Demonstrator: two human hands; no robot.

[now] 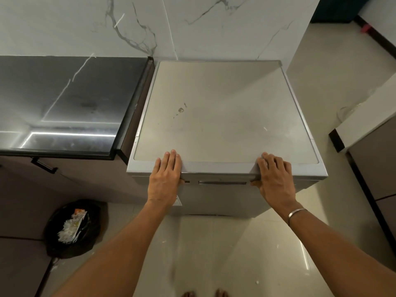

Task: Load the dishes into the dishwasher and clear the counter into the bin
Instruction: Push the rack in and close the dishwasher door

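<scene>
Left hand [166, 174] and right hand [275, 176] are pinching the dishwasher's [214, 114] near top edge, fingers lying together on top, thumbs hooking underneath; the bin [53, 236] is sitting near-left on the floor.

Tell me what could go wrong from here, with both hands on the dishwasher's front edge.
1. If the dishwasher door swings down fast, it could strike near the bare feet.
2. The left hand and right hand each tuck a thumb under the top lip, so a thumb could get pinched.
</scene>
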